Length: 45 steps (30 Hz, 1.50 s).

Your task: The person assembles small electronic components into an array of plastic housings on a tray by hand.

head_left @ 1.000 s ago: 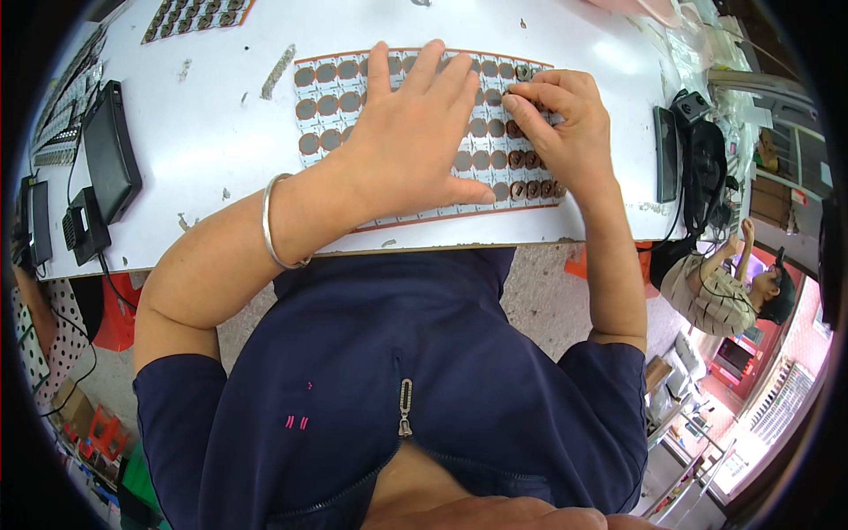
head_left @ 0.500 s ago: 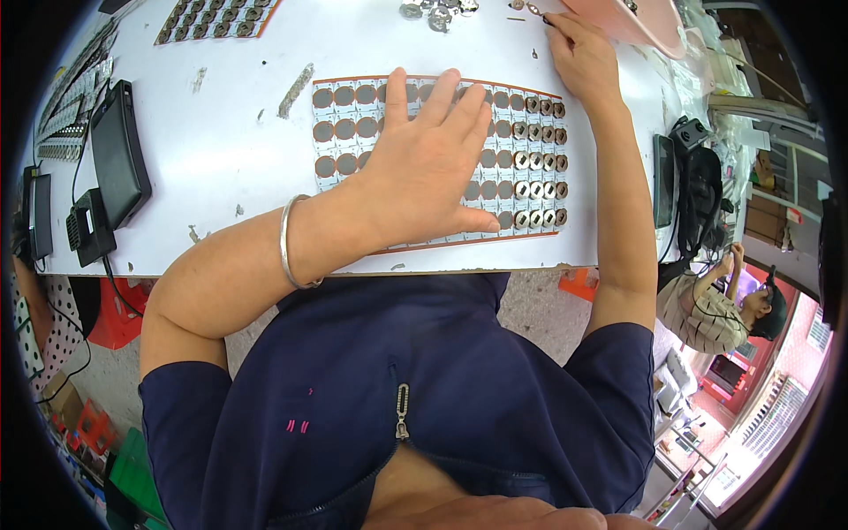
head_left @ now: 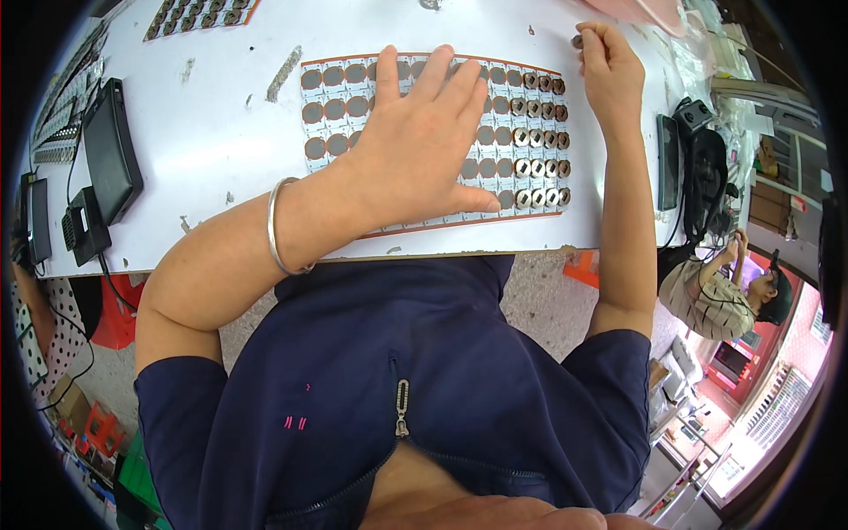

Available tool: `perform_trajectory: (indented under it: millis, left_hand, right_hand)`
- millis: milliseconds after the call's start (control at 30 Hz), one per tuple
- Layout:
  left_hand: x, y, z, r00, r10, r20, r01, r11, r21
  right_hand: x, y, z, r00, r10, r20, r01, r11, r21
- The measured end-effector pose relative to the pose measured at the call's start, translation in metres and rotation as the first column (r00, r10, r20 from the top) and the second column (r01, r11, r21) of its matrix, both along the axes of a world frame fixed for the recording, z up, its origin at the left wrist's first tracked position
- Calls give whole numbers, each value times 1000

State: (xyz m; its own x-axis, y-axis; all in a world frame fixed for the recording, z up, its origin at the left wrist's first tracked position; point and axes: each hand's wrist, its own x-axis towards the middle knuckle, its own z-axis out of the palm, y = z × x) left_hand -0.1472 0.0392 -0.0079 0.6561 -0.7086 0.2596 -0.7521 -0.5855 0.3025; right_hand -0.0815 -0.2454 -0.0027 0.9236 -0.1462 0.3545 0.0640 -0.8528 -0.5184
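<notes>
A wide white panel of circuit boards (head_left: 314,113) lies on the table, with rows of round grey pads. Small metal clips (head_left: 536,139), round and dark or silver, sit on the pads of its right-hand columns. My left hand (head_left: 424,146) rests flat over the panel's middle with fingers spread, hiding many pads. Beyond the panel's far right corner, my right hand (head_left: 613,75) pinches a small round metal piece (head_left: 578,41) between thumb and fingertips, just above the table. The fingers partly cover that piece.
A pink basin (head_left: 649,12) stands at the far right edge. Another panel with dark round parts (head_left: 199,16) lies far left. Black devices (head_left: 113,152) with cables line the left side; a phone (head_left: 669,164) and black straps lie right. Another person (head_left: 720,296) sits beyond.
My right hand has drawn back from the loose pieces beside the basin, holding a small metal piece. My left hand stays on the panel. The whole view has shifted slightly.
</notes>
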Motion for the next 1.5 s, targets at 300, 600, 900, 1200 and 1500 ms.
perform_trajectory:
  millis: [300, 600, 900, 1200, 1500]
  left_hand:
    - [0, 0, 1, 1000, 19, 11, -20, 1000, 22]
    - [0, 0, -1, 1000, 11, 13, -11, 1000, 8]
    - [-1, -1, -3, 1000, 24, 17, -24, 1000, 14]
    - [0, -1, 0, 1000, 23, 4, -23, 999, 24]
    - [-2, 1, 6, 1000, 21, -1, -21, 998, 57]
  right_hand:
    - [-40, 50, 23, 858, 330, -394, -98, 857, 505]
    - [-46, 67, 13, 942, 225, -247, -127, 925, 358]
    - [-54, 73, 15, 979, 103, -176, -100, 995, 23]
    - [-56, 70, 8, 972, 234, 4, -232, 967, -100]
    - [-16, 46, 20, 921, 342, -185, -345, 939, 16]
